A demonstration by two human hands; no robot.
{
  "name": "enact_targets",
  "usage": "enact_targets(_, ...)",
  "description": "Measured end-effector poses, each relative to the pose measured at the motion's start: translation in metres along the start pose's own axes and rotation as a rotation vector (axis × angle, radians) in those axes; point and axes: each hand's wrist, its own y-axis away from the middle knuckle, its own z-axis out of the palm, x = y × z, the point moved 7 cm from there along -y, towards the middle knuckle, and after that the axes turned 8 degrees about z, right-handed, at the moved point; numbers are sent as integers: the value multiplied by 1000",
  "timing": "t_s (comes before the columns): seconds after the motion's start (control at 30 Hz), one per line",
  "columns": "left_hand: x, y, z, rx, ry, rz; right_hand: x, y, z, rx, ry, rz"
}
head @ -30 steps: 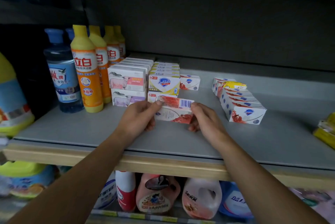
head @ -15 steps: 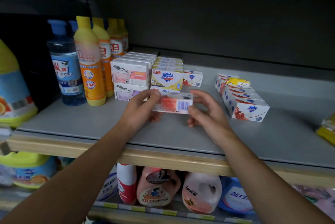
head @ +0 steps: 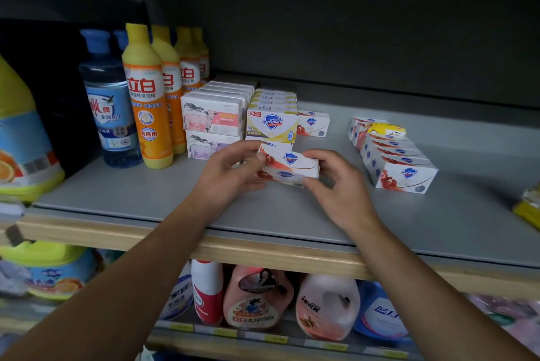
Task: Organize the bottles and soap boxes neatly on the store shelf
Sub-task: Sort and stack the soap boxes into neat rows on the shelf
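Centrally, a white-and-red soap box (head: 289, 168) is held above the grey shelf (head: 146, 194) between both hands — the left hand (head: 230, 176) is pinched on its left end, the right hand (head: 339, 185) on its right end. Behind it are stacked soap boxes (head: 213, 118) and yellow-fronted boxes (head: 271, 124). To the left, yellow bottles (head: 146, 97) and a blue bottle (head: 109, 103) stand upright — a slanted row of matching boxes (head: 400, 170) lies well apart to the right.

Two bare forearms, no sleeves visible; left hand (head: 230, 176) and right hand (head: 342, 194) without gloves, rings, watch or bands. Fingernails short, unpainted where visible.
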Motion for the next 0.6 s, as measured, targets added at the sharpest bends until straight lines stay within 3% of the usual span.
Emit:
enact_targets(0.17, 0, 0, -1, -42, -28, 39, -12, 4, -1, 44, 153, -178)
enact_targets(0.4, -1, 2, 5, -54, -30, 26, -15, 4, 2, 11, 295, -134)
enact_targets(0.6, 5, 0, 22, -90, -124, 7, -17, 2, -2, -133, 447, -123)
